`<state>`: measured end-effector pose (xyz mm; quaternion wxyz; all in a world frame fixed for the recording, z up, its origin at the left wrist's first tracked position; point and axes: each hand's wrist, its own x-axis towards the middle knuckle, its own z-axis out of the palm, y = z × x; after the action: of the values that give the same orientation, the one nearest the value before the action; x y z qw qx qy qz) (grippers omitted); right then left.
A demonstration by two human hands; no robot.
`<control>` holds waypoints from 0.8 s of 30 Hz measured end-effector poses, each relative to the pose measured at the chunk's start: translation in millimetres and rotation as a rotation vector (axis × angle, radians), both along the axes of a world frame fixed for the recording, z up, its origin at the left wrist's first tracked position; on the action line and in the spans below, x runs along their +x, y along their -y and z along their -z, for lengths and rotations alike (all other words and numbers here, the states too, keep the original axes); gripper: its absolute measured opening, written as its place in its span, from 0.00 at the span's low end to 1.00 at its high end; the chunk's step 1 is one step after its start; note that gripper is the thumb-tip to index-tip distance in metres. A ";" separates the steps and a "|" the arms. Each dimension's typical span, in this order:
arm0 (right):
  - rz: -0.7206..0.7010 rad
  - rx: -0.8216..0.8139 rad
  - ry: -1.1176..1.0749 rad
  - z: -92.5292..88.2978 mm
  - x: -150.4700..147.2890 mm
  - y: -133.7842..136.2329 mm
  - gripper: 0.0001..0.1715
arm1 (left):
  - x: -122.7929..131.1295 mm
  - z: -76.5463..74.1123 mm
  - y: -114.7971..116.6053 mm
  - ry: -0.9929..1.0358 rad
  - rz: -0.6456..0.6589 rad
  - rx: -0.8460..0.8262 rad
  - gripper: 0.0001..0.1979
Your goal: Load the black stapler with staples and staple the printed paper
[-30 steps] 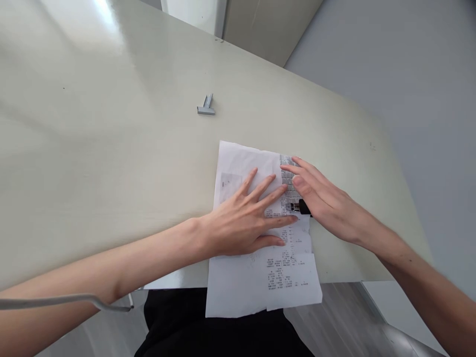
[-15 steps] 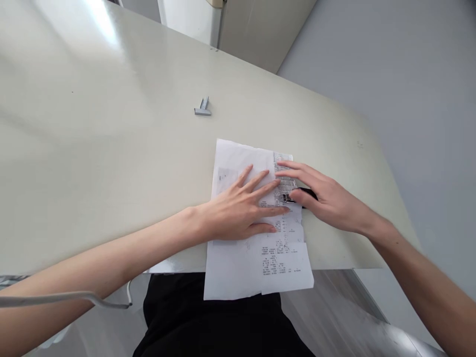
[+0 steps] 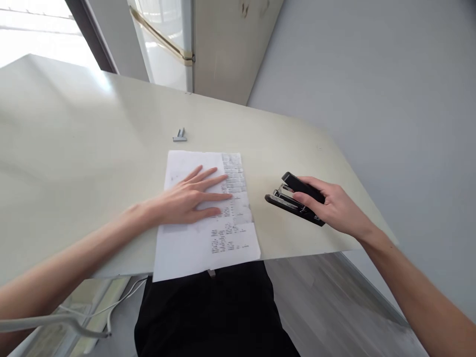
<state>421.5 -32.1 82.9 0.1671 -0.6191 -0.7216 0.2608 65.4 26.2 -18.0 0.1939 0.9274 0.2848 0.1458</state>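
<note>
My left hand [image 3: 193, 197] lies flat with spread fingers on the printed paper sheets [image 3: 186, 253], whose near edge hangs past the table edge. To the right of the paper, my right hand [image 3: 329, 203] grips a black stapler [image 3: 297, 201] by its top arm, thumb on the near side. The stapler's top is lifted at the front, away from its base, and it does not touch the paper. Beyond the paper, two grey staple strips [image 3: 180, 136] rest on the table, touching or nearly touching each other.
The pale table [image 3: 104, 183] has a wall [image 3: 364, 99] along its right side. A white fridge [image 3: 163, 44] stands behind it. A grey cable [image 3: 55, 321] crosses the lower left, near my left forearm.
My right hand has moved off the paper with the stapler, which now shows fully to the right. My left hand stays flat on the paper. The whole view has shifted, showing more beyond the table.
</note>
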 end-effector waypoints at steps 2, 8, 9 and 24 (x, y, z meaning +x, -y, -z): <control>0.033 0.026 -0.042 -15.6 5.3 11.1 0.28 | -8.1 -2.9 -1.8 -0.010 -0.024 0.016 0.23; -0.003 0.086 -0.121 -46.0 13.3 33.5 0.25 | 13.8 -40.0 8.3 0.165 -0.152 -0.123 0.19; -0.026 0.094 -0.133 -48.8 12.5 36.4 0.24 | 25.0 -50.2 13.0 0.234 -0.171 -0.205 0.19; -0.236 0.151 -0.243 -56.7 -5.4 54.8 0.12 | 111.8 -80.8 23.1 0.660 0.278 -1.072 0.12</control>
<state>416.1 -86.8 139.7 0.2671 -0.4800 -0.7812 0.2966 177.2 3.1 62.9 0.7249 0.6364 0.1206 0.2344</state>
